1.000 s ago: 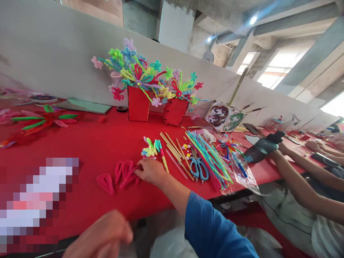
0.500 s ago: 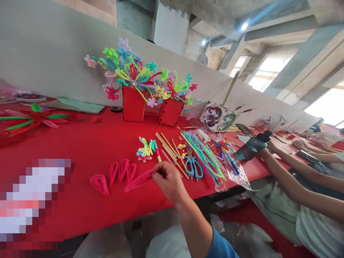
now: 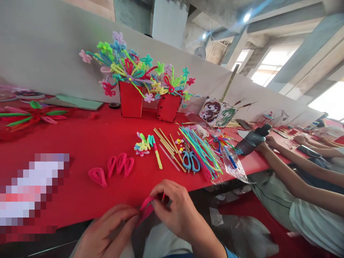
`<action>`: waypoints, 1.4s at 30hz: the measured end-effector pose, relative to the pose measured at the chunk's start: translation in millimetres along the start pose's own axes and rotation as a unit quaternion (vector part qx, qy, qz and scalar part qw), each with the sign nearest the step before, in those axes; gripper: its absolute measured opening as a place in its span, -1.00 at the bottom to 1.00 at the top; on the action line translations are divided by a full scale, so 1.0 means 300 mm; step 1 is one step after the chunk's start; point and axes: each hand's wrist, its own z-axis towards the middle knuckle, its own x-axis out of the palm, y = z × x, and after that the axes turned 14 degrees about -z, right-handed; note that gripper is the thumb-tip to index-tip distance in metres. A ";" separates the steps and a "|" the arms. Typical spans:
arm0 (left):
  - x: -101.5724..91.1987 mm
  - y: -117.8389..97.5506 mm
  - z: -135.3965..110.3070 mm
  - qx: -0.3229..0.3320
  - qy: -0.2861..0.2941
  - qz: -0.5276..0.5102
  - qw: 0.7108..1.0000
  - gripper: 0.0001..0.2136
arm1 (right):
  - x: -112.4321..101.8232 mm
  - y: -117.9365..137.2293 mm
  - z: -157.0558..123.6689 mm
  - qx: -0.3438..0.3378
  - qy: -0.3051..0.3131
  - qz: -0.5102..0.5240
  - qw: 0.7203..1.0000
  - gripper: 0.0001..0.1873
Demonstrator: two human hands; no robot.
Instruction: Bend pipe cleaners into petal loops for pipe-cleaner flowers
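Between my two hands, at the table's front edge, is a pink pipe cleaner bent into a loop. My right hand pinches its upper end between thumb and fingers. At its lower end my left hand has thumb and fingertips closed on it. Beyond them on the red table lie several bent pink pipe-cleaner loops. A small multicoloured pipe-cleaner flower lies further back, beside a pink and yellow wrapped stick.
Blue-handled scissors, wooden sticks and a bundle of pipe cleaners lie to the right. Two red vases of pipe-cleaner flowers stand behind. A co-worker's arms reach in at right near a dark bottle.
My right hand has drawn the pink pipe cleaner off the table toward me. My left hand has come into view and taken hold of its other end.
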 end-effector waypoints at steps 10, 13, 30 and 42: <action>0.029 -0.021 -0.003 -0.164 0.149 -0.183 0.958 -0.80 | 0.057 -0.008 -0.003 0.122 0.068 0.346 0.928 -0.93; 0.041 -0.037 -0.005 -0.224 0.134 -0.279 0.924 -0.77 | 0.082 -0.009 0.007 0.156 0.075 0.479 0.861 -0.80; 0.021 -0.046 0.022 -0.308 -0.057 -0.425 0.849 -0.74 | 0.117 -0.031 -0.034 0.151 0.108 0.189 0.964 -0.95; 0.017 -0.060 0.017 -0.342 0.001 -0.434 0.834 -0.79 | 0.116 -0.015 -0.032 0.148 0.094 0.206 0.963 -0.92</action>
